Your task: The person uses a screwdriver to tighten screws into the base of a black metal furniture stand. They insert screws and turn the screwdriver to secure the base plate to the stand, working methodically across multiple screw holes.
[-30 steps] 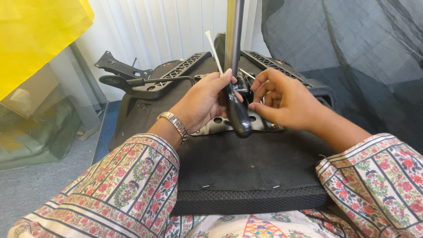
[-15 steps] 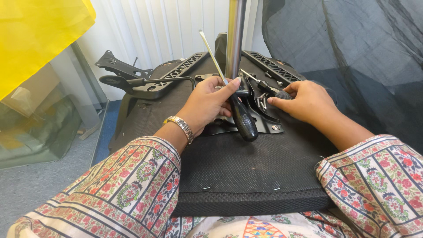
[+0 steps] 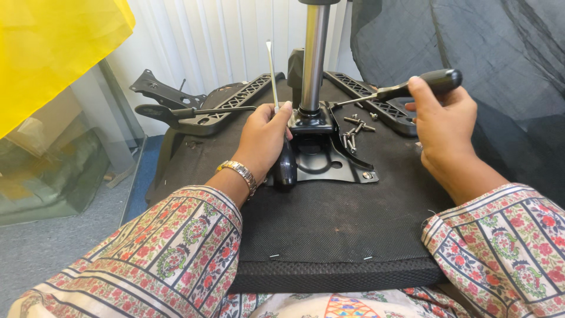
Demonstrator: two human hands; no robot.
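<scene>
Her left hand point(image 3: 266, 136) grips one screwdriver point(image 3: 281, 141) upright beside the chair's gas cylinder point(image 3: 313, 56); her right hand point(image 3: 440, 121) has its fingers wrapped around a second screwdriver point(image 3: 406, 88), tip near loose screws point(image 3: 355, 131) on the upturned seat base point(image 3: 329, 229).

The right hand point(image 3: 441, 126), which a second ago was pressed against the left hand beside the metal post point(image 3: 313, 56), has drawn away to the right of the post and now grips a black-handled screwdriver point(image 3: 406, 88), its tip aimed back toward the post's base. The left hand point(image 3: 265, 138) has turned its own screwdriver point(image 3: 281, 135): the shaft stands upright just left of the post, handle down. Loose screws point(image 3: 354, 131) now show right of the post.
</scene>
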